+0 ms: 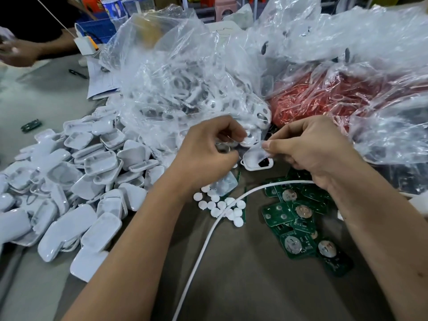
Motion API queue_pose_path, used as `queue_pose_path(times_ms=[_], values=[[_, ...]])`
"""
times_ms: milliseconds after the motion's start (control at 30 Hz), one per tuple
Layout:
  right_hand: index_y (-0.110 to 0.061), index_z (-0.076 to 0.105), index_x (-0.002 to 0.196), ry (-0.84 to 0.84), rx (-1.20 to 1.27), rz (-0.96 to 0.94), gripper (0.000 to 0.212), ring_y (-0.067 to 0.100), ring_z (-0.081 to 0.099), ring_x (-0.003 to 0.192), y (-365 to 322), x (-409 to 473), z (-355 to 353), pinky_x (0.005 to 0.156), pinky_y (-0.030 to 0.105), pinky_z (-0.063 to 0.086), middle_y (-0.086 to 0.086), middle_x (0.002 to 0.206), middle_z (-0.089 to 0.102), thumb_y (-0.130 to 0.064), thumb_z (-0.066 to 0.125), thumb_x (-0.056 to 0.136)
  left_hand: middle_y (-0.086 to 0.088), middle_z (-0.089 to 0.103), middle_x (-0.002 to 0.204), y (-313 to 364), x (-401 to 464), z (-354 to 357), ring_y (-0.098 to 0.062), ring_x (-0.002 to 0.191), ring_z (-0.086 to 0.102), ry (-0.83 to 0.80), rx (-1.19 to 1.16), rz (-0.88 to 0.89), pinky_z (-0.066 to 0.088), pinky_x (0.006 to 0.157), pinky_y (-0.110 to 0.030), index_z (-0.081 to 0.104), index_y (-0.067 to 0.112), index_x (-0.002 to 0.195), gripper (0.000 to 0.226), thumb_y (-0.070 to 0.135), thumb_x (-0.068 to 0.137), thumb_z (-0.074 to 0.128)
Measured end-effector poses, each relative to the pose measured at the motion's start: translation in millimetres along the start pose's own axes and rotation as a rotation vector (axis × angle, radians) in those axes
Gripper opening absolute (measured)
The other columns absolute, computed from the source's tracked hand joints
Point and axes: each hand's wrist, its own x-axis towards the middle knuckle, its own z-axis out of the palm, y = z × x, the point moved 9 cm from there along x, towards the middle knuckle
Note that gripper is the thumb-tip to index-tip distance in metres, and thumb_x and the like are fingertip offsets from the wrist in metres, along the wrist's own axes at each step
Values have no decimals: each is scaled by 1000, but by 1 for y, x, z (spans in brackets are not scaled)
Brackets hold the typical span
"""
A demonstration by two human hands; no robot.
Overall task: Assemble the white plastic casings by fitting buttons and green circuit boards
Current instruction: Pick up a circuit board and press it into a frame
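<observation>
**Hands meet over an open casing amid piled parts**

Nearest, a white cable curves across the bare grey-brown table, running from the near edge up under the right wrist; this near strip between the forearms is the only open room. Left of it, a heap of glossy white rounded-rectangular casings spreads to the left edge. Between the arms lie small flat white round buttons, matte and coin-shaped. To the right, green circuit boards overlap in a loose pile, several carrying silvery discs.

Farther in, the left hand is curled, its fingers seemingly pinching a small pale part, though blur hides what it is. The right hand pinches a bit of white plastic between thumb and forefinger, directly over an open white casing resting on the table with something dark and red inside.

Beyond, crinkled clear plastic bags of white parts crowd the far side, beside a bag of red material.
</observation>
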Motion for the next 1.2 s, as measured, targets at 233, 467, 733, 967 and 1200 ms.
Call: queue_pose_path(times_ms=[233, 467, 733, 967, 1200], values=[[-4, 75, 71, 13, -82, -18, 15, 6, 45, 35, 3, 1, 2, 35, 16, 34, 10, 63, 74, -6, 88, 79, 10, 71, 99, 3, -2, 23, -19, 103, 62, -162, 181, 132, 52, 87, -35, 69, 22, 115, 51, 21, 70, 92], [-24, 79, 65, 35, -287, -110, 14, 1, 51, 39, -5, -1, 1, 51, 25, 42, 2, 60, 74, -16, 88, 74, 16, 71, 94, -2, 1, 22, -13, 102, 57, -83, 239, 135, 51, 82, -33, 65, 28, 116, 55, 33, 69, 92], [-31, 76, 60, 64, -427, -141, 19, 5, 64, 51, -9, -3, 1, 62, 33, 56, -4, 54, 70, -23, 91, 68, 17, 71, 90, -2, 2, 23, -12, 99, 56, -66, 247, 147, 49, 82, -36, 64, 29, 113, 51, 35, 70, 90], [-19, 72, 66, 135, -494, -181, 31, 8, 62, 57, -15, -3, -7, 56, 23, 41, -6, 62, 68, -36, 97, 68, 16, 70, 89, -2, 2, 23, -13, 95, 59, -60, 252, 162, 51, 81, -40, 65, 30, 110, 49, 37, 68, 89], [-22, 73, 70, 99, -538, -248, 23, 1, 58, 51, -23, -4, -7, 55, 17, 40, -7, 61, 68, -29, 95, 72, 16, 70, 90, -1, 3, 24, -15, 96, 61, -73, 249, 157, 52, 82, -42, 66, 28, 108, 50, 37, 66, 92]])
